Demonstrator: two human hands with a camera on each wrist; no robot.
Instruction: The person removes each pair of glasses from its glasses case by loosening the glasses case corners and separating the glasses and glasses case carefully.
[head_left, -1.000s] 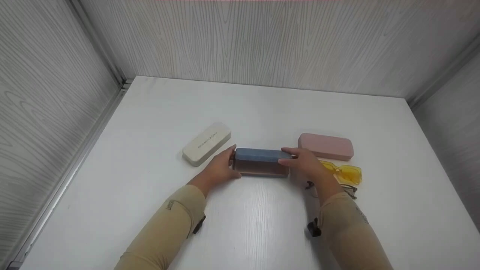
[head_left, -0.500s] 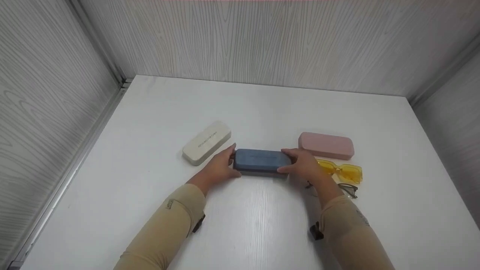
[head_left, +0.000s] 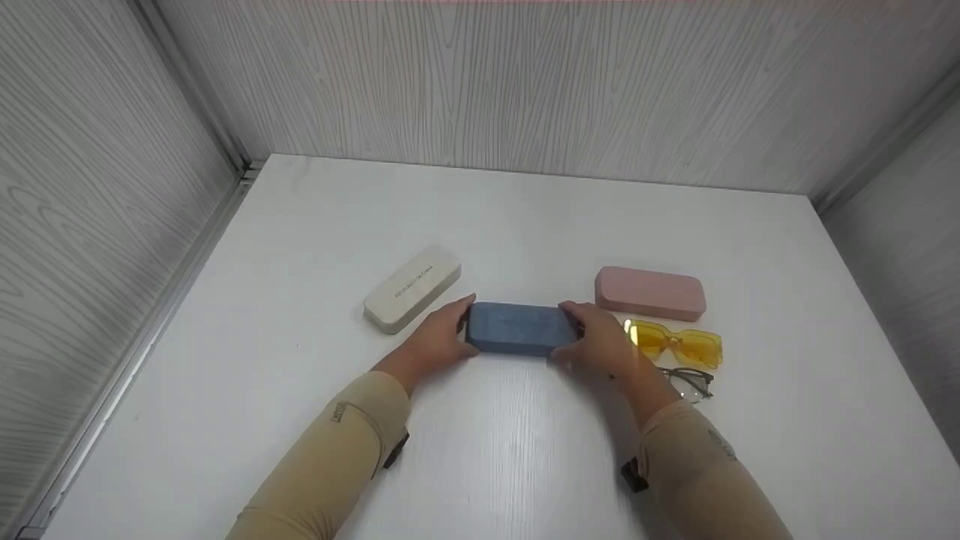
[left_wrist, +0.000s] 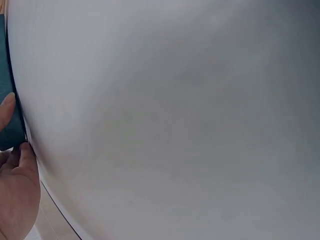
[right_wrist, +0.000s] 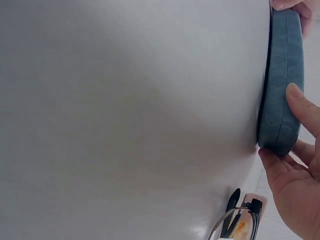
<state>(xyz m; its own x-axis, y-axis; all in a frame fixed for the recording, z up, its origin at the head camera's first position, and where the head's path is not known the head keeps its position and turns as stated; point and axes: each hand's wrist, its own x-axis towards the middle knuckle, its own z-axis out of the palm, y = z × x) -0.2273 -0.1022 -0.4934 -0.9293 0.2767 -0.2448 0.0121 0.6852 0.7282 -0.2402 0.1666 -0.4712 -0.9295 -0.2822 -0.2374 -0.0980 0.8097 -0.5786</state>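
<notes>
A blue glasses case [head_left: 521, 328] lies with its lid down on the white table, between the two hands. The left hand [head_left: 439, 334] grips its left end, thumb at the near edge and fingers at the far side. At the other end, the right hand [head_left: 600, 337] holds the case between thumb and fingers. In the right wrist view the case [right_wrist: 282, 80] shows a seam along its side, with the right thumb pressed on it. The left wrist view catches only one end of the case [left_wrist: 9, 90] beside the left hand [left_wrist: 20, 192].
A cream glasses case [head_left: 412, 289] with lettering lies angled at the left. To the right are a pink case [head_left: 651, 292], yellow-lensed glasses [head_left: 690, 346] and dark-framed glasses [head_left: 691, 384], partly behind the right forearm. Wood-grain panels [head_left: 480, 82] stand around the table.
The blue case's lid has swung down from raised to closed, the right hand moving down and toward the near side with it. The left hand has stayed at the left end.
</notes>
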